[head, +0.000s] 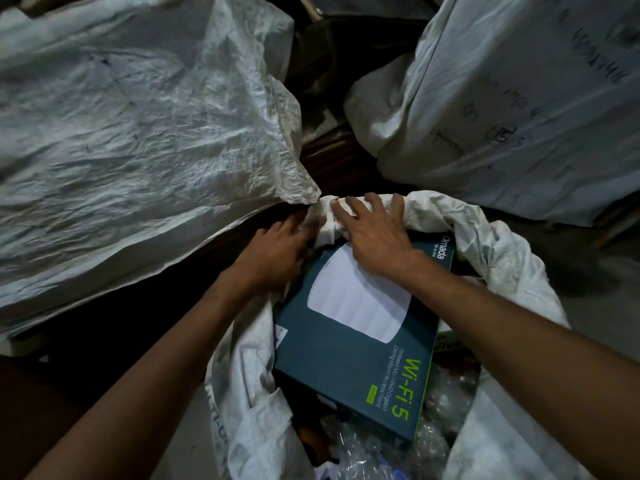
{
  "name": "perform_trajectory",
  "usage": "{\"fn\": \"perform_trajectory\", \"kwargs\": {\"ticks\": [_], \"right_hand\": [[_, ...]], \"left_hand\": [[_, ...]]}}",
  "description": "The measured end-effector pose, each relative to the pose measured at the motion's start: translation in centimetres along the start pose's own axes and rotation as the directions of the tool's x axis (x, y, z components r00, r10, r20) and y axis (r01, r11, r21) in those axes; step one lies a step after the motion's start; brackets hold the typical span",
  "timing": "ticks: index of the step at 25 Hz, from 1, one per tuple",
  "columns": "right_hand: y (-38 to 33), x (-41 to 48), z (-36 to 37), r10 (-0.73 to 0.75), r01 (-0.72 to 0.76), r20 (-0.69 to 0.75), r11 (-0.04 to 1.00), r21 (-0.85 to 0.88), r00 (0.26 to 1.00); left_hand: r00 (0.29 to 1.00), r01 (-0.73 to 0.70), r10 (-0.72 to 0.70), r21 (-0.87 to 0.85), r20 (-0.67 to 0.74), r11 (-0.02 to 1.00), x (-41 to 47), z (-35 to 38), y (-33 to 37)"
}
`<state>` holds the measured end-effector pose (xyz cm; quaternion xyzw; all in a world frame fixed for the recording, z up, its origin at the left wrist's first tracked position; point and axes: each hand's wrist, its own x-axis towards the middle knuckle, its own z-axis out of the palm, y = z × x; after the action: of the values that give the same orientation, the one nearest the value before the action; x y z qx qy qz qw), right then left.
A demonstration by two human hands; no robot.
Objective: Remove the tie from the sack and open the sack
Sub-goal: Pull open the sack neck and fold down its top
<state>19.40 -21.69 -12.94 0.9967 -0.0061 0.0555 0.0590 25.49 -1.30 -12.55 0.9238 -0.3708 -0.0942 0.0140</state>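
Already open at the mouth: sack (512, 271), low and right of centre in the head view, woven white plastic, rim rolled down around a teal Wi-Fi access point box (356, 344) with bubble wrap (377, 445) below it. Right hand (375, 233) spread flat, fingers extended, pressing the bunched far rim; not closed on anything. Left hand (277, 251) just beside it at the same rim, fingers curled under the fabric edge; whether pinching cloth or only tucked beneath, cannot tell. Likely handling: thin, soft, crinkly, light in itself, a bit slick, so best gathered in a fistful at the rolled rim rather than pinched flat; box stiff and probably the real weight. No tie visible anywhere, perhaps off already, perhaps buried in the folds under the hands. Two other white sacks, upper left (131, 116) and upper right (519, 98), cut off by the frame; printing on the right one too dim to read. Dark floor between, detail lost.
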Motion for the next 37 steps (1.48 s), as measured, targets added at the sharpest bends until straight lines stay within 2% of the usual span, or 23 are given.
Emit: {"fn": "perform_trajectory", "kwargs": {"ticks": [3, 6, 9, 12, 14, 16, 17, 18, 21, 22, 23, 24, 25, 26, 27, 28, 29, 30, 31, 32, 34, 35, 37], "right_hand": [[0.2, 0.0, -0.5, -0.021, 0.017, 0.119, 0.999, 0.036, 0.993], [-1.2, -1.8, -2.0, -0.042, 0.032, 0.102, 0.994, 0.104, 0.994], [-4.6, -6.5, -4.1, -0.031, 0.006, 0.072, 0.948, 0.319, 0.997], [-9.2, -12.2, -7.4, 0.002, -0.073, 0.112, 0.772, 0.631, 0.994], [-12.7, -16.8, -10.0, -0.031, -0.099, 0.163, 0.680, 0.726, 0.986], [-15.1, -20.4, -12.1, -0.087, -0.111, 0.223, 0.663, 0.741, 0.971], [-15.8, -21.6, -12.1, -0.120, -0.103, 0.259, 0.701, 0.706, 0.958], [-16.5, -22.5, -12.0, -0.138, -0.080, 0.282, 0.762, 0.643, 0.949], [-19.5, -24.3, -11.5, -0.165, 0.061, 0.190, 0.886, 0.459, 0.968], [-20.4, -24.8, -11.2, -0.199, 0.082, 0.243, 0.904, 0.421, 0.949], [-20.6, -25.5, -10.7, -0.219, 0.093, 0.254, 0.899, 0.429, 0.942], [-20.7, -26.3, -10.1, -0.249, 0.137, 0.208, 0.889, 0.438, 0.946], [-20.6, -27.4, -10.1, -0.284, 0.181, 0.167, 0.871, 0.457, 0.944], [-20.0, -28.3, -10.2, -0.298, 0.206, 0.099, 0.828, 0.522, 0.949], [-17.9, -28.8, -11.1, -0.272, 0.155, 0.110, 0.787, 0.597, 0.956], [-15.6, -29.7, -11.9, -0.226, 0.075, 0.150, 0.752, 0.655, 0.962], [-13.3, -30.5, -12.5, -0.196, 0.039, 0.162, 0.742, 0.669, 0.967], [-10.7, -31.1, -13.0, -0.181, 0.031, 0.161, 0.752, 0.658, 0.970], [-8.0, -31.6, -13.3, -0.192, 0.033, 0.199, 0.794, 0.607, 0.961], [-5.3, -32.1, -13.5, -0.225, 0.040, 0.288, 0.845, 0.533, 0.931], [-0.9, -33.5, -13.6, -0.272, 0.111, 0.546, 0.945, 0.309, 0.792], [0.6, -34.0, -13.2, -0.264, 0.180, 0.603, 0.964, 0.197, 0.753], [1.5, -35.1, -12.7, -0.243, 0.274, 0.549, 0.961, 0.028, 0.800]], "left_hand": [[0.997, -0.056, 0.068, 0.243, -0.045, 0.968, -4.8, -1.1, 1.1], [0.999, -0.041, 0.042, 0.246, 0.000, 0.968, -9.7, -1.2, 2.5], [0.998, 0.066, -0.065, 0.075, -0.010, 0.995, -12.9, -0.9, 3.7], [0.975, 0.162, -0.194, -0.245, -0.112, 0.956, -13.3, 0.1, 1.8], [0.927, 0.193, -0.343, -0.586, -0.155, 0.787, -13.9, 1.2, 0.5], [0.873, 0.215, -0.485, -0.853, -0.051, 0.476, -14.5, 2.0, 0.1], [0.849, 0.212, -0.528, -0.921, 0.008, 0.328, -14.7, 2.3, 0.0], [0.826, 0.197, -0.561, -0.960, 0.054, 0.197, -15.0, 2.5, 0.0], [0.774, 0.128, -0.599, -0.977, 0.206, -0.171, -15.6, 3.2, -1.1], [0.761, 0.116, -0.602, -0.964, 0.241, -0.239, -15.9, 3.6, -1.4], [0.751, 0.120, -0.612, -0.962, 0.249, -0.244, -16.4, 3.9, -1.3], [0.734, 0.137, -0.643, -0.975, 0.220, -0.177, -16.9, 3.9, -1.1], [0.724, 0.156, -0.677, -0.987, 0.130, -0.022, -17.2, 3.7, -0.6], [0.722, 0.176, -0.691, -0.958, -0.031, 0.226, -17.6, 3.3, 0.2], [0.731, 0.165, -0.640, -0.849, -0.237, 0.502, -18.1, 2.8, 1.4], [0.747, 0.110, -0.515, -0.686, -0.421, 0.719, -18.9, 1.7, 3.3], [0.768, 0.010, -0.366, -0.562, -0.525, 0.827, -19.8, 0.9, 5.5], [0.818, -0.104, -0.221, -0.514, -0.532, 0.852, -20.8, -0.1, 8.0], [0.894, -0.175, -0.086, -0.520, -0.439, 0.836, -21.9, -0.9, 10.8], [0.963, -0.191, 0.049, -0.546, -0.263, 0.816, -23.1, -1.3, 13.5], [0.967, -0.196, 0.249, -0.464, 0.055, 0.864, -25.2, -0.5, 17.8], [0.951, -0.233, 0.288, -0.346, 0.115, 0.909, -26.0, 0.4, 19.1], [0.946, -0.306, 0.313, -0.083, 0.090, 0.948, -27.0, 1.7, 20.7]]}}
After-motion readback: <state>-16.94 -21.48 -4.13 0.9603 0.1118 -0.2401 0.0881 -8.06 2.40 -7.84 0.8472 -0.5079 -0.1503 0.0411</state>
